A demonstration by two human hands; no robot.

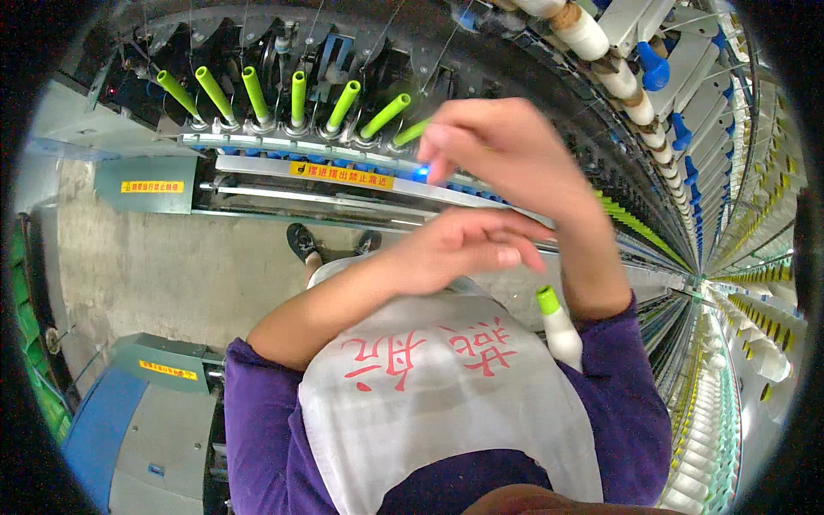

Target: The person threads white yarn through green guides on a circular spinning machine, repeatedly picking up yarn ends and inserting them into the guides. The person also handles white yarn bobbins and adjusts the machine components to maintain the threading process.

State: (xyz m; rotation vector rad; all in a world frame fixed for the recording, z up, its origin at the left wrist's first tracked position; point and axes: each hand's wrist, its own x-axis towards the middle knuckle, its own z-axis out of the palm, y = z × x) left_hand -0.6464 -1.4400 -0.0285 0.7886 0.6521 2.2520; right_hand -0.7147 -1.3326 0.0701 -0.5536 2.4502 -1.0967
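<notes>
My right hand [493, 142] reaches over the front of a spinning machine, its fingers bent and pressed together beside a bright green tube [410, 132]. Whatever may be between those fingertips is too small to make out. Lower down, my left hand [481, 245] hangs in front of my apron with its fingers stretched to the right and nothing visible in them. More green tubes [298, 99] stand in a row along the machine, to the left of my right hand. A bobbin of white yarn with a green tube end [562, 335] lies between my right arm and my body.
A metal rail [257, 165] with a yellow label runs along the machine's front, near a glowing blue light [423, 172]. White yarn rolls [584, 36] hang at the upper right. Behind me is a blue and grey machine cabinet [159, 438]; a green crate [34, 343] stands far left.
</notes>
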